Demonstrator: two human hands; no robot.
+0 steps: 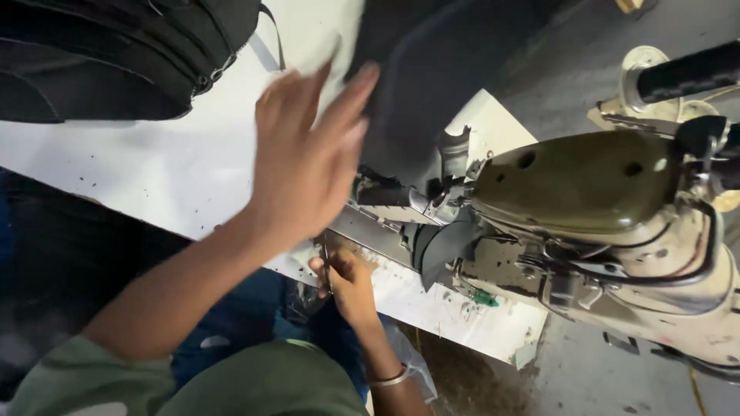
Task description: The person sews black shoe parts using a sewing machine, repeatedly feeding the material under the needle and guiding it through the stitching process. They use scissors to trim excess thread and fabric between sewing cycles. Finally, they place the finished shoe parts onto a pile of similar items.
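- My left hand, fingers spread, flattens dark fabric on the white table.
- My right hand pinches a thin tool at the table's near edge, beside the sewing machine.

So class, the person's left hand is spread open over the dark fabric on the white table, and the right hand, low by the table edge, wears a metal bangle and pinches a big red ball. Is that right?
Not quite. The head view shows the right hand pinching a thin metal tool, not a red ball. The rest stands: the left hand is spread open over the dark fabric on the white table, and a metal bangle circles the right wrist.
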